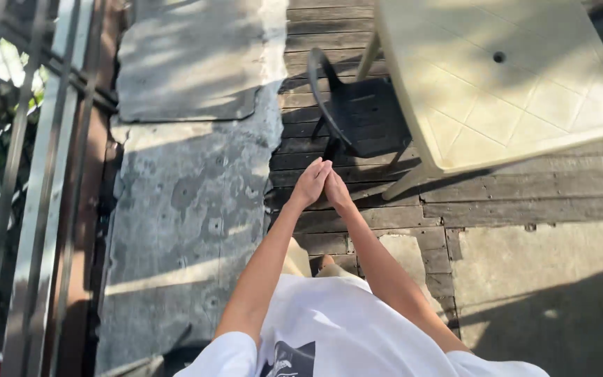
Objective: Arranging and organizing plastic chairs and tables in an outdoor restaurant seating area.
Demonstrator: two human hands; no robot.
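**Hands pressed together by the black chair**

Both arms were stretched straight out, left hand (310,183) and right hand (336,190) flat palm to palm, holding nothing. The nearest thing was the black chair (357,112) at 12 o'clock, tucked beside the cream table (525,105). It looked like light, stiff plastic; I'd grab the curved backrest.

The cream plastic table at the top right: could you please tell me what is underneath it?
Under the cream table a black plastic chair is tucked in on dark wooden planks. The tabletop covers most of the chair's seat and whatever else lies beneath.
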